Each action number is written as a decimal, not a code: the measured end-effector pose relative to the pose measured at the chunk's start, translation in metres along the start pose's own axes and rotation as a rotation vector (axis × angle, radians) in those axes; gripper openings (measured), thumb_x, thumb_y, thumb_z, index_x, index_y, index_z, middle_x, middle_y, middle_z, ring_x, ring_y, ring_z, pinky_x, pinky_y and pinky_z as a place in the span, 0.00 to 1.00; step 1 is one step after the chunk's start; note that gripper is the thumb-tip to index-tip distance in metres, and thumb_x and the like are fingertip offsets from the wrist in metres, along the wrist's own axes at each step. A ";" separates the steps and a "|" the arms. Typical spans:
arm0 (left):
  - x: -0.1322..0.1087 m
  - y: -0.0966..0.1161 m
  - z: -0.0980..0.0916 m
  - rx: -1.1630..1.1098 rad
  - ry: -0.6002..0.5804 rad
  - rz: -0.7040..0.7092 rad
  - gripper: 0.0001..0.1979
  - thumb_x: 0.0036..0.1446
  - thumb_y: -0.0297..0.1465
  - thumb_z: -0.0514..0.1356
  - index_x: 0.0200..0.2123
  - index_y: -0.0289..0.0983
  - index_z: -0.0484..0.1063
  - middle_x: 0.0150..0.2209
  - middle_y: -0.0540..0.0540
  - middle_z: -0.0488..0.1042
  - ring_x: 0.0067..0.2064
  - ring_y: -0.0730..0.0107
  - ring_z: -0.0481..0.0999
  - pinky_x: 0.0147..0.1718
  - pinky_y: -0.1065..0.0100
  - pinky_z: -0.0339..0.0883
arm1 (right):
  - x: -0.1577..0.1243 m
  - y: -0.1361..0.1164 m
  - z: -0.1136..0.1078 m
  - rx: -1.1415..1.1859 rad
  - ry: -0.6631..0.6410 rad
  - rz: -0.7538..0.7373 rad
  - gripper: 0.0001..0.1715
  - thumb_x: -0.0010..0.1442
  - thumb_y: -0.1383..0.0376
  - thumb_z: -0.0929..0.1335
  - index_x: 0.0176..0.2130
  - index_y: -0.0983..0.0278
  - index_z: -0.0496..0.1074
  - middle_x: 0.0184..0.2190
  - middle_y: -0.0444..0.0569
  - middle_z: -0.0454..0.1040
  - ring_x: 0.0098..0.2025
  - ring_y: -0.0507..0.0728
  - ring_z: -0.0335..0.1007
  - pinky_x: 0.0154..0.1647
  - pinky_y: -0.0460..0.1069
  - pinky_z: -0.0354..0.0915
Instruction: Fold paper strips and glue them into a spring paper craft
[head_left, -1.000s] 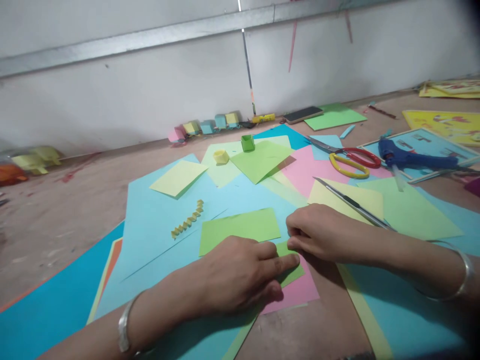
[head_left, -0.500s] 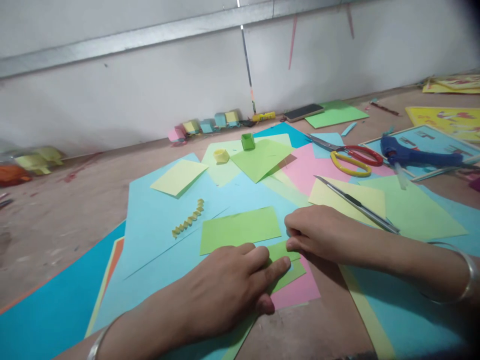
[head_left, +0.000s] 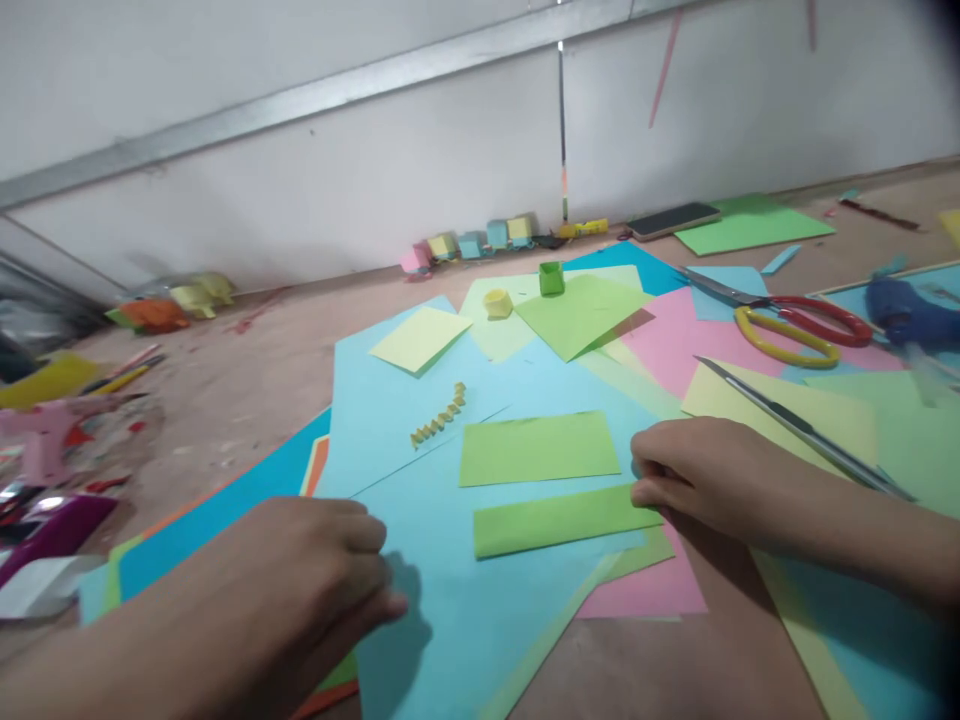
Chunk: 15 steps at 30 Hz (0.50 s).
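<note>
A folded green paper strip [head_left: 559,520] lies on a light blue sheet [head_left: 420,440]. My right hand [head_left: 697,475] has its fingers curled and pressed on the strip's right end. My left hand [head_left: 300,580] hovers to the left of the strip, blurred, fingers loosely curled, nothing visible in it. A second green rectangle [head_left: 536,448] lies just behind the strip. A small yellow accordion-folded strip [head_left: 439,414] sits further back on the blue sheet.
Scissors with red and yellow handles [head_left: 787,325], a metal ruler [head_left: 802,430] and a blue glue gun [head_left: 911,315] lie at the right. Small paper cubes [head_left: 551,278] and a phone [head_left: 675,220] sit near the wall. Clutter fills the left edge [head_left: 52,470].
My left hand has come off the green strip and drawn back to the left. The strip now lies uncovered. The view has swung left.
</note>
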<state>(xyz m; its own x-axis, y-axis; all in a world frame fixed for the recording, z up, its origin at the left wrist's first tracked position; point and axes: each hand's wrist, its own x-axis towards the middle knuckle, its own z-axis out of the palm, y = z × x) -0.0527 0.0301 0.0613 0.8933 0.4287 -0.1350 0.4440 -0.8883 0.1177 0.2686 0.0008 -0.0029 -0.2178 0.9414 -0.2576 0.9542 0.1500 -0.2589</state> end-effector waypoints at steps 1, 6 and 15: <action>0.004 0.000 -0.002 0.021 -0.009 -0.005 0.20 0.66 0.32 0.52 0.21 0.39 0.69 0.18 0.51 0.67 0.19 0.73 0.64 0.19 0.67 0.50 | 0.000 -0.001 0.000 -0.015 0.000 0.011 0.15 0.57 0.62 0.70 0.23 0.62 0.64 0.22 0.45 0.71 0.26 0.55 0.64 0.24 0.47 0.48; 0.046 0.007 0.012 0.014 0.120 -0.204 0.10 0.58 0.37 0.63 0.38 0.37 0.73 0.36 0.46 0.75 0.36 0.62 0.75 0.31 0.66 0.63 | -0.002 -0.005 0.002 -0.113 0.070 -0.019 0.15 0.57 0.64 0.69 0.22 0.62 0.64 0.22 0.46 0.70 0.26 0.56 0.65 0.24 0.47 0.47; 0.063 0.016 0.038 -0.225 0.154 -0.252 0.09 0.49 0.21 0.63 0.34 0.38 0.70 0.27 0.53 0.72 0.25 0.73 0.67 0.25 0.72 0.58 | -0.008 -0.007 0.014 -0.053 0.491 -0.384 0.16 0.54 0.67 0.70 0.43 0.67 0.71 0.40 0.56 0.72 0.39 0.63 0.68 0.36 0.55 0.65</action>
<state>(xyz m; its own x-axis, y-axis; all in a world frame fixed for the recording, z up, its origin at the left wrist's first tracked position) 0.0081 0.0362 0.0178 0.7464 0.6644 -0.0392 0.6401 -0.7004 0.3157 0.2601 -0.0119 -0.0124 -0.4398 0.8445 0.3055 0.8382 0.5081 -0.1982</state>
